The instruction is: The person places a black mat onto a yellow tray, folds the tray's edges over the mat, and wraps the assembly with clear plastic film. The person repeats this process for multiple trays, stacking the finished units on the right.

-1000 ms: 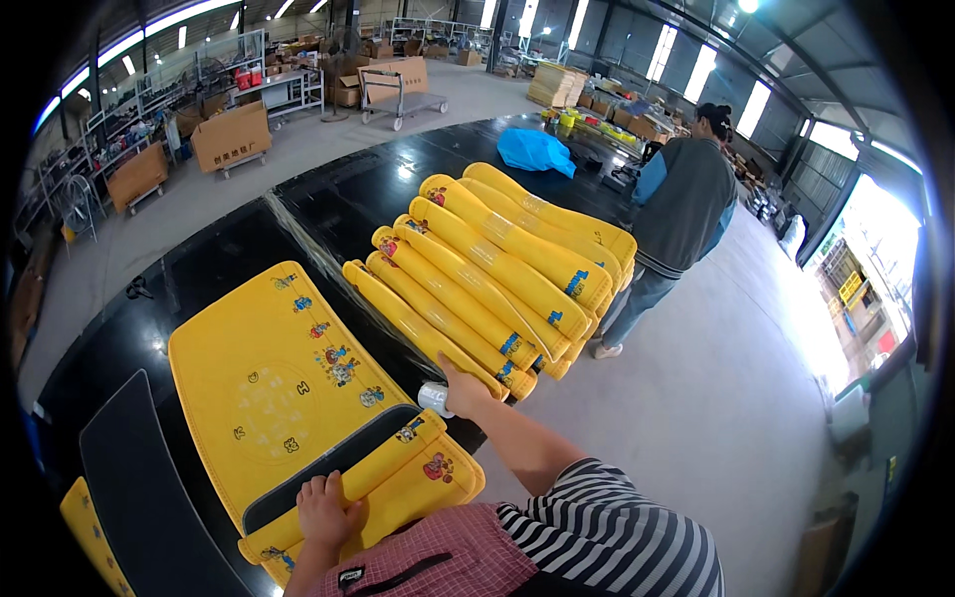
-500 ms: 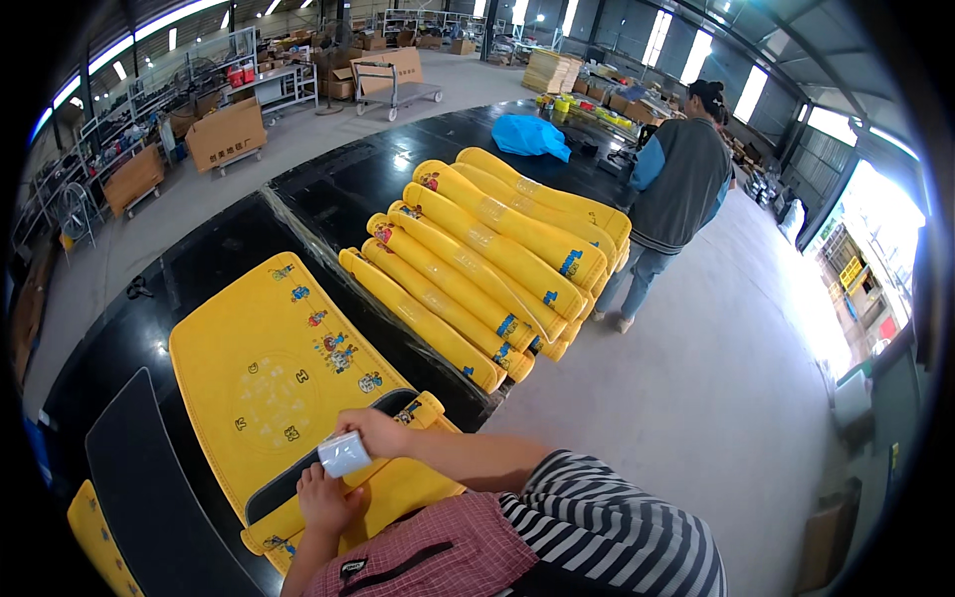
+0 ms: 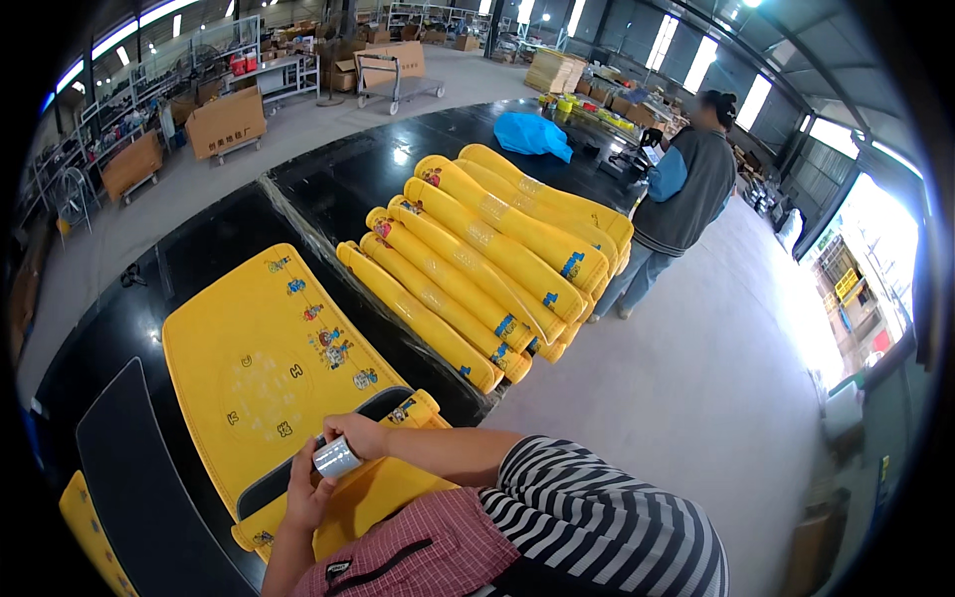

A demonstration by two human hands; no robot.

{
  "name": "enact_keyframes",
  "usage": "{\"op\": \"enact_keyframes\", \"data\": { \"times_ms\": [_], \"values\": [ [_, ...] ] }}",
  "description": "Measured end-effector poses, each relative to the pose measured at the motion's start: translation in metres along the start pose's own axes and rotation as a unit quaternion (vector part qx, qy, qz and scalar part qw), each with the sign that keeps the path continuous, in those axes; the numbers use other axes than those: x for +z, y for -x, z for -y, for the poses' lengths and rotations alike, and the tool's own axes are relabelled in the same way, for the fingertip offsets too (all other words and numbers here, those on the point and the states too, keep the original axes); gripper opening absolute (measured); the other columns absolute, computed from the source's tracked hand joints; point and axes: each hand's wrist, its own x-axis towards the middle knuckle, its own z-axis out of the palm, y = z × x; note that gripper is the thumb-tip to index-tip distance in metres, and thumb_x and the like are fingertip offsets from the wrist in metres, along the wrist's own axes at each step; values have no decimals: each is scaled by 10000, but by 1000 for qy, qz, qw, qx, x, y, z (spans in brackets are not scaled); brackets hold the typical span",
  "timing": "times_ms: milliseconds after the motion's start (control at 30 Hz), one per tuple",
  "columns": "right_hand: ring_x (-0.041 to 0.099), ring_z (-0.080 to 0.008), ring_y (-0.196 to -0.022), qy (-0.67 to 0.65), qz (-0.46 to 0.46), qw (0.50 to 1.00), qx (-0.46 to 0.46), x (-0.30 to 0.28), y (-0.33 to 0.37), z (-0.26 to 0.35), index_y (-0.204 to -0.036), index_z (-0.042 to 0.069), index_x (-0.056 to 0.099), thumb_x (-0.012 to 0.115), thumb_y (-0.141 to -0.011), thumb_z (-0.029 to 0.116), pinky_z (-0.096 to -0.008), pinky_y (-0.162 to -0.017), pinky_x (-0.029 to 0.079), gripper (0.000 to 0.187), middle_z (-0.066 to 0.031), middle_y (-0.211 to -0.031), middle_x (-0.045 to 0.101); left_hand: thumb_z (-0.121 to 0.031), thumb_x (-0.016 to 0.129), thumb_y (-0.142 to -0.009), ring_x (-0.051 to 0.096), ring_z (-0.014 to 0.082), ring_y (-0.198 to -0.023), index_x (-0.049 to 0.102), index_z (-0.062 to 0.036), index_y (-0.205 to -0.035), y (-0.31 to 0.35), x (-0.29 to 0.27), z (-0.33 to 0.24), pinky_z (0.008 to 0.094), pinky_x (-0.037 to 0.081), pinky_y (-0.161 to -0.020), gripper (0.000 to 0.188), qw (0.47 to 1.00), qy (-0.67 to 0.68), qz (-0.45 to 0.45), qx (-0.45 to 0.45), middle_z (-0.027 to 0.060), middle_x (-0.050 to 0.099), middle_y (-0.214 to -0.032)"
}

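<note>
Both hands meet over the near edge of a black table (image 3: 199, 269). My right hand (image 3: 360, 434) grips a small roll of shiny clear tape (image 3: 336, 459) from above. My left hand (image 3: 304, 495) touches the same roll from below, with its fingers curled on it. Under the hands lies a folded yellow mat (image 3: 370, 495) with cartoon prints. A flat yellow mat (image 3: 261, 363) is spread just beyond it.
A stack of rolled yellow mats (image 3: 487, 261) lies on the table further right. A co-worker in a grey and blue top (image 3: 684, 191) stands at the table's far end beside a blue bag (image 3: 532, 134). A black mat (image 3: 139, 488) lies at the left. Carts with cardboard boxes (image 3: 225, 121) stand behind.
My right hand drew back from the rolled mats with the tape roll and came down to my left hand. Both hands now hold the roll over the folded mat.
</note>
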Motion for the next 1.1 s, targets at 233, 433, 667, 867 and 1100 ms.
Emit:
{"op": "enact_keyframes", "data": {
  "times_ms": [233, 433, 667, 867, 1100],
  "values": [
    [620, -164, -842, 78, -11, 993, -90, -1, -4, -16, -989, 28, 611, 649, -913, 29, -330, -748, 520, 85, -93, -932, 691, -27, 758, -791, 637, 357, -1043, 714, -53, -993, -33, -7, -63, 420, 523, -903, 208, 987, -148, 33, 57, 149, 670, -1121],
    [626, -196, -841, 54, -13, 997, -56, -2, -6, -17, -983, 31, 613, 684, -885, 51, -342, -761, 518, 123, -106, -937, 693, -1, 754, -764, 628, 321, -839, 696, -59, -820, -39, -1, -81, 402, 516, -748, 99, 978, -187, -14, 91, 113, 642, -881],
    [626, -324, -1095, 132, -39, 981, -138, 7, 12, 1, -1420, 51, 470, 761, -846, 142, -390, -973, 493, 650, -194, -1203, 644, -20, 682, -894, 579, 146, -680, 637, -28, -874, -51, -9, -37, 287, 473, -643, 49, 966, 141, 43, -214, 34, 626, -772],
    [435, -410, -1405, 239, -57, 945, -214, 16, 56, 2, -1630, 9, 148, 789, -829, 276, -452, -1201, 309, 1060, -259, -1523, 442, -82, 735, -886, 615, 143, -692, 672, -24, -878, -58, -6, 26, 311, 507, -667, 86, 963, -30, 83, -254, 37, 671, -754],
    [568, -385, -1158, 380, -4, 902, -206, 27, 78, -5, -1592, -68, 201, 719, -826, 282, -458, -1014, 422, 988, -222, -1197, 613, -256, 903, -708, 707, 305, -753, 703, -67, -870, -43, -7, 8, 412, 559, -704, 319, 924, -270, 173, -208, 133, 718, -793]
  ]
}}
